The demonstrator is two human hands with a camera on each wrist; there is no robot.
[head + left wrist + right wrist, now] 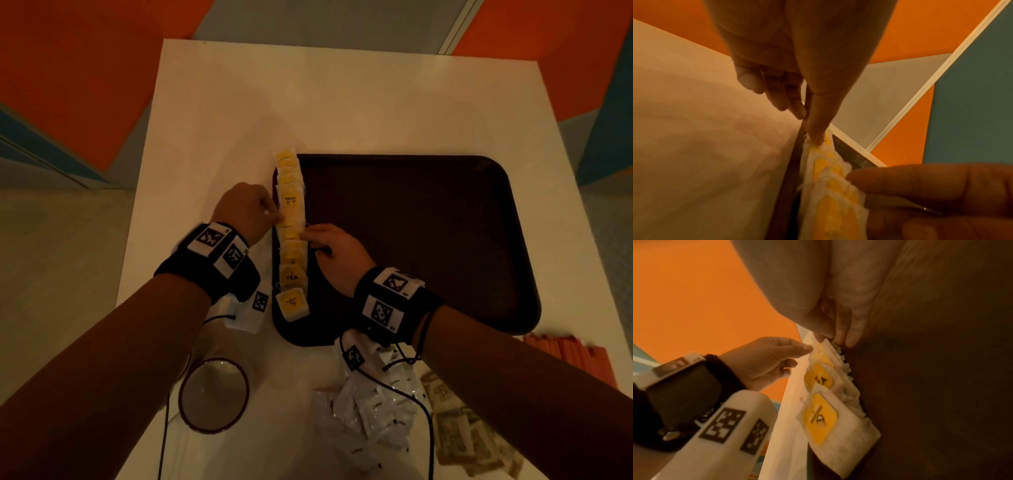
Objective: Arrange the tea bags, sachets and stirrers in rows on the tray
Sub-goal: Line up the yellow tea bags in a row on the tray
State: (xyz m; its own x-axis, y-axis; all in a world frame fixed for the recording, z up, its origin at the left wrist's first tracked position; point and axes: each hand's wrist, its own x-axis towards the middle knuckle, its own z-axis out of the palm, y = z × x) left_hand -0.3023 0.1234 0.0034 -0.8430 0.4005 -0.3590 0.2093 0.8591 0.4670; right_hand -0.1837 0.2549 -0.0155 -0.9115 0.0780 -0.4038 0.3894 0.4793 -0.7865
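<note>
A row of overlapping tea bags [291, 233] with yellow labels runs along the left edge of the dark brown tray [428, 246]. My left hand [274, 212] touches the row's left side near its middle, fingers extended. In the left wrist view the thumb presses on the tea bags [830, 186] beside the tray rim [789, 186]. My right hand [310, 240] lies inside the tray, and its straight fingertips [851, 339] rest against the right edge of the tea bags [820, 417]. Neither hand holds anything.
The tray sits on a white table [342, 102]. Near the front edge lie a heap of white sachets [376, 411], brown sachets [462, 442] and orange stirrers [565, 356] at the right. A red-rimmed glass [214, 394] stands at the front left.
</note>
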